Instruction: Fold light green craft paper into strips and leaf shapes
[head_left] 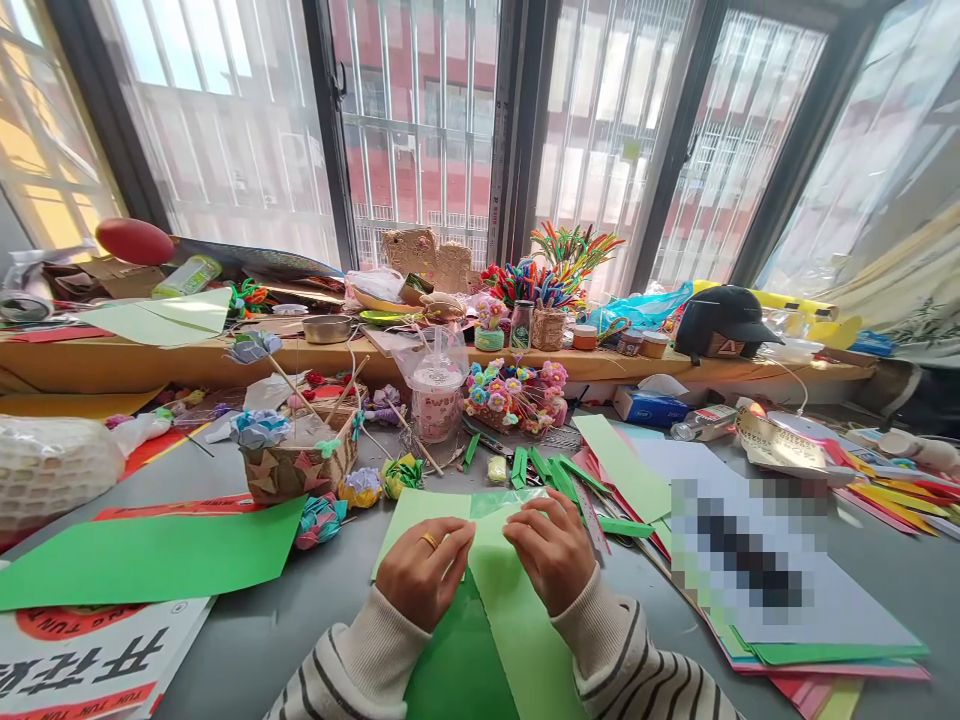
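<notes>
My left hand (426, 572), with a gold ring on one finger, is closed in a pinch on light green paper (520, 625) at the front middle of the table. Facing it, my right hand (553, 550) pinches the same paper close by, fingers bent. A long strip of the paper slants down from between the hands, its left edge slightly rough. Another light green part (397, 515) lies flat behind my left hand. Beneath the strip is a darker green sheet (454, 655), partly covered by my left sleeve.
A basket with paper flowers (300, 465) and a lidded plastic cup (437, 400) stand behind my hands. Green folded strips (559, 470) lie beyond my right hand. Stacked paper (757, 560) is at right, a green sheet (150, 550) at left. Crafts crowd the window ledge (660, 372).
</notes>
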